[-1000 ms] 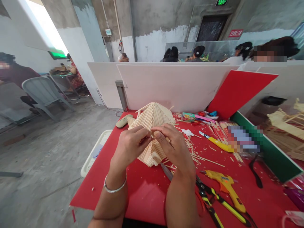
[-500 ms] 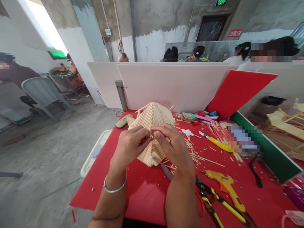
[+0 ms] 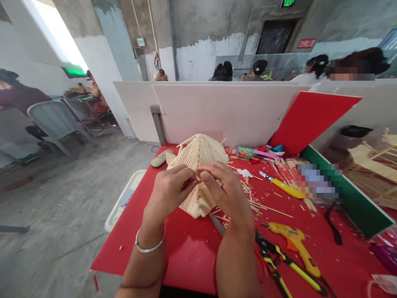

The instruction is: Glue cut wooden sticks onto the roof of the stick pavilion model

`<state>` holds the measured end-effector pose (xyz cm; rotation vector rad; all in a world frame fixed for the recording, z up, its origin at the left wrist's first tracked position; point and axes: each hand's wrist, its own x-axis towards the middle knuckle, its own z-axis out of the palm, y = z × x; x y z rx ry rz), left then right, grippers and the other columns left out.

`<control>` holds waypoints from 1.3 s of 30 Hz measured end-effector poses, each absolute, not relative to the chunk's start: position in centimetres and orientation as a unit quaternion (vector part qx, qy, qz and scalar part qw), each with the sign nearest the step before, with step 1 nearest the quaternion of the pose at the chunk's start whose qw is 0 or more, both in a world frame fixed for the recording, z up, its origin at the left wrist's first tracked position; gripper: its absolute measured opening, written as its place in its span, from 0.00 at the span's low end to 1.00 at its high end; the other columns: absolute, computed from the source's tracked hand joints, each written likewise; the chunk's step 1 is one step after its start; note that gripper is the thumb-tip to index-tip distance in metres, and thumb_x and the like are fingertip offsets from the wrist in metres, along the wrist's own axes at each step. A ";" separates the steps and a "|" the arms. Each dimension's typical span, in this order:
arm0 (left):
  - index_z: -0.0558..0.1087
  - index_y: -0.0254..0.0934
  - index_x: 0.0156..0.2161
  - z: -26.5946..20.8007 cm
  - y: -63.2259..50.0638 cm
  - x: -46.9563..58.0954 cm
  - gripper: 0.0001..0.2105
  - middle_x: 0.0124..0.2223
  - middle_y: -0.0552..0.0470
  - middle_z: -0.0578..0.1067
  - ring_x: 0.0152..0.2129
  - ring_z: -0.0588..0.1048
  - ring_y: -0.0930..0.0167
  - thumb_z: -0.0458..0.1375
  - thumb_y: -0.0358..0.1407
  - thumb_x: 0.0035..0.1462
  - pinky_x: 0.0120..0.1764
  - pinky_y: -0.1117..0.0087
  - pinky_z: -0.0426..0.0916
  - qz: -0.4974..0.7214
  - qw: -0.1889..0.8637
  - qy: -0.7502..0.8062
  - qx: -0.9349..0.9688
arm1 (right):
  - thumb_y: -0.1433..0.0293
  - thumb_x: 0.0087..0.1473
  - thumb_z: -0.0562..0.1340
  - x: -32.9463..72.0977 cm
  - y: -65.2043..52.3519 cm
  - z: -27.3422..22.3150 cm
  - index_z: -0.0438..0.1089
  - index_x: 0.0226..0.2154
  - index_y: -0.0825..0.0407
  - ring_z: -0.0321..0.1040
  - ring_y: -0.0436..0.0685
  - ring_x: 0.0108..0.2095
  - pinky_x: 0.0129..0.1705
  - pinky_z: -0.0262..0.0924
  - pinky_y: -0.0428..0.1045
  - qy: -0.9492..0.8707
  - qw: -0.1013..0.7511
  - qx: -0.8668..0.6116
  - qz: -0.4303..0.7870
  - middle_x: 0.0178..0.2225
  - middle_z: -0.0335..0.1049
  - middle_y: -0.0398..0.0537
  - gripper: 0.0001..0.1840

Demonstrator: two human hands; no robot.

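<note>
A model roof built of pale wooden sticks [image 3: 190, 151] stands on the red tabletop, its ridge running toward me. Over its middle, my left hand [image 3: 173, 186] is closed, thumb and fingers pinched at the ridge. Facing it, my right hand [image 3: 225, 188] is closed too, with its fingertips almost meeting the left ones. Whatever lies between the fingertips is too small and too covered to name. Both hands hide the centre of the roof. A silver bangle [image 3: 150, 248] circles my left wrist.
Right of my forearm lie a yellow glue gun [image 3: 294, 242] and black-and-yellow pliers [image 3: 279, 258]. Farther back are a yellow utility knife [image 3: 283, 185], loose sticks [image 3: 269, 209] and a green board [image 3: 347, 194]. White panels [image 3: 229, 111] stand behind the table [image 3: 186, 252]. Several people sit beyond.
</note>
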<state>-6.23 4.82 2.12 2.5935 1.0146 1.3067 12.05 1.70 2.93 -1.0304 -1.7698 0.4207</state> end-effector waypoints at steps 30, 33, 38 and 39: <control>0.68 0.37 0.30 2.2 4.8 -6.2 0.08 0.26 0.58 0.66 0.22 0.62 0.77 0.59 0.31 0.62 0.26 0.73 0.56 0.420 0.026 0.334 0.843 | 0.58 0.67 0.56 12.1 1.7 3.0 0.76 0.44 0.47 0.68 0.55 0.43 0.48 0.59 0.52 -0.731 0.500 -0.427 0.179 0.39 0.74 0.46 0.16; 0.68 0.37 0.30 2.2 4.8 -6.2 0.09 0.26 0.58 0.66 0.22 0.62 0.77 0.59 0.31 0.62 0.26 0.73 0.56 0.420 0.027 0.333 0.844 | 0.58 0.67 0.56 12.1 1.7 3.0 0.76 0.45 0.46 0.68 0.55 0.43 0.48 0.59 0.53 -0.732 0.500 -0.427 0.179 0.40 0.74 0.46 0.15; 0.68 0.37 0.30 2.2 4.7 -6.2 0.08 0.26 0.57 0.67 0.22 0.62 0.77 0.59 0.31 0.62 0.25 0.73 0.56 0.422 0.028 0.332 0.843 | 0.58 0.67 0.56 12.0 1.7 3.0 0.76 0.45 0.46 0.69 0.55 0.43 0.49 0.59 0.53 -0.732 0.500 -0.427 0.179 0.40 0.74 0.46 0.15; 0.68 0.37 0.30 2.2 4.7 -6.2 0.09 0.26 0.57 0.67 0.22 0.62 0.77 0.59 0.32 0.62 0.25 0.73 0.56 0.423 0.029 0.331 0.843 | 0.59 0.67 0.56 12.0 1.7 3.0 0.76 0.44 0.46 0.69 0.55 0.43 0.49 0.59 0.53 -0.732 0.500 -0.427 0.179 0.40 0.74 0.46 0.15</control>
